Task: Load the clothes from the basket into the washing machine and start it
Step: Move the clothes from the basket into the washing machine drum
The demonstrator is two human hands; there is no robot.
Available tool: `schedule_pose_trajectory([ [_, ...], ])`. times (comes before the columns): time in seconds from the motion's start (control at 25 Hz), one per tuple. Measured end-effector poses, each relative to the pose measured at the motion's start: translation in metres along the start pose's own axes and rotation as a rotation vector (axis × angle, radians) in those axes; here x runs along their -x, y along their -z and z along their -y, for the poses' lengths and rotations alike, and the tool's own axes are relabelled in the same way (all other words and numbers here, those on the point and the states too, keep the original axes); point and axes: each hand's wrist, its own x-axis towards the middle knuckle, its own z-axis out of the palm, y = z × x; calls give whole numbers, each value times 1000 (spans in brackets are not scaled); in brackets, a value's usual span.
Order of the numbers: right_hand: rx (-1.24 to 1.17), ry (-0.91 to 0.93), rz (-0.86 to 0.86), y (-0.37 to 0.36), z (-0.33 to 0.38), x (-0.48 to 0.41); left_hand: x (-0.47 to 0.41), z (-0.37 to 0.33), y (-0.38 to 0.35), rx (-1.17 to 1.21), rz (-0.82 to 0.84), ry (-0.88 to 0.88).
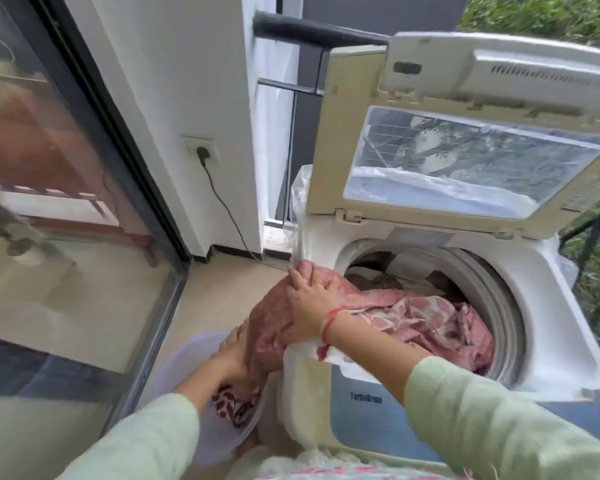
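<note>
Right hand (310,296): fingers curved over a fold of the pink cloth (426,317), gripping it at the near left corner of the washing machine (541,306).
Left hand (234,351): below and to the left of the right hand, above the basket (187,362). Its fingers are closed on the cloth's hanging part.
Cloth, place: under the right palm. It spreads rightward into the drum (506,292) and drops leftward into the left hand's grip.
Cloth, long axis: from the basket up over the machine's rim and across into the drum.
Edges: the rim lies beneath the right wrist. The lid (329,133) stands raised beyond the fingertips.
Open room: the drum mouth is open to the right of the right hand, with other clothes (388,280) inside. Bare floor lies left of both hands up to the glass door (66,202).
</note>
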Motion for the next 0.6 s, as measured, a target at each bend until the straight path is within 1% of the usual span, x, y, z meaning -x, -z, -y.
schedule_pose_trajectory([
  [0.04, 96, -41, -18, -4, 10, -6, -6, 0, -8, 41, -22, 32],
  [0.08, 161, -55, -78, -4, 16, -9, -21, 5, -21, 96, -72, 32],
  [0.12, 188, -28, -158, -1, 18, -10, -27, 4, -28, 182, -84, 32],
  [0.16, 173, 16, -218, 1, 18, -8, -23, -5, -28, 286, -124, 7],
  [0.2, 106, 59, -261, 4, 12, -1, -10, -10, -22, 356, -203, -102],
  [0.24, -22, 73, -293, 10, 3, 10, -2, -19, -17, 331, -420, -165],
  [0.28, -180, 52, -317, 18, -11, 27, 9, -36, -4, 422, -563, -119],
  [0.32, -333, 26, -357, 26, -29, 47, 23, -53, 15, 476, -717, -108],
  [0.36, -454, 2, -456, 37, -52, 72, 34, -74, 36, 548, -859, -179],
  [0.4, -546, -16, -606, 49, -79, 98, 41, -95, 56, 564, -971, -314],
  [0.44, -601, -29, -765, 60, -108, 124, 48, -121, 73, 520, -1053, -450],
  [0.48, -620, -68, -922, 69, -137, 148, 53, -157, 91, 439, -1108, -592],
  [0.52, -596, -145, -1050, 75, -162, 166, 57, -197, 104, 384, -1090, -691],
  [0.56, -537, -244, -1161, 74, -187, 179, 54, -238, 107, 299, -1021, -729],
  [0.6, -441, -361, -1251, 64, -209, 181, 45, -269, 103, 168, -905, -718],
])
